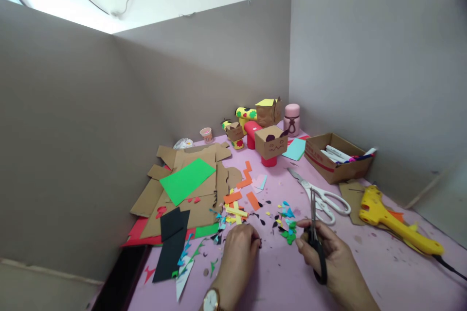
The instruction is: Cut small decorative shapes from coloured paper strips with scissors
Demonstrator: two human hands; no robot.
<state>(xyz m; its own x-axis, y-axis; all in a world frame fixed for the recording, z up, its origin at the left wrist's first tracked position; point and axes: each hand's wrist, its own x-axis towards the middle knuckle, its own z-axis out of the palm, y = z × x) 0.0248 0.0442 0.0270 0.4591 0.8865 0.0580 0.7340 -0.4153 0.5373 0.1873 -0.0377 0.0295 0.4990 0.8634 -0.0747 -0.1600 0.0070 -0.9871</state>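
Left hand (239, 248) hides what its fingertips pinch

Craft booth: grey partitions (204, 73), paper scraps (237, 209), glue gun (386, 216).

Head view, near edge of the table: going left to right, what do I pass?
Black paper sheet → left hand resting fingertips down on the pink table → right hand holding black scissors → yellow glue gun.
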